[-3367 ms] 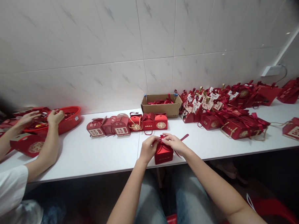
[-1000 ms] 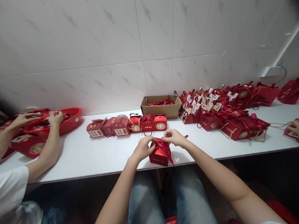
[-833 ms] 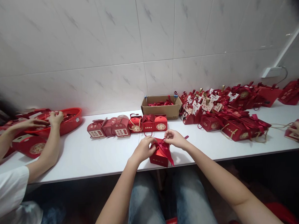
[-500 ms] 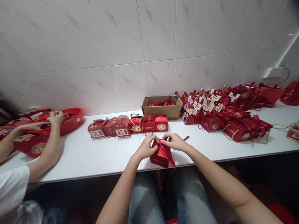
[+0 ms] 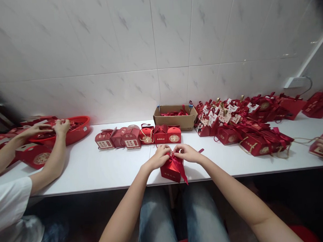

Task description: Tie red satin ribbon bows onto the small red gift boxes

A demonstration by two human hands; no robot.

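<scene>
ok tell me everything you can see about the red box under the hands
The small red box looks like glossy card, cube-like, with small pale print on its front face. It stands near the front edge of the white table. A dark red ribbon is gathered on top, one tail hanging over the front. The left hand and right hand pinch the ribbon.

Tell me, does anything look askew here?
Yes: the small glossy red box under both hands is turned cornerwise at the white table's front edge, while the row of red boxes faces front.
</scene>
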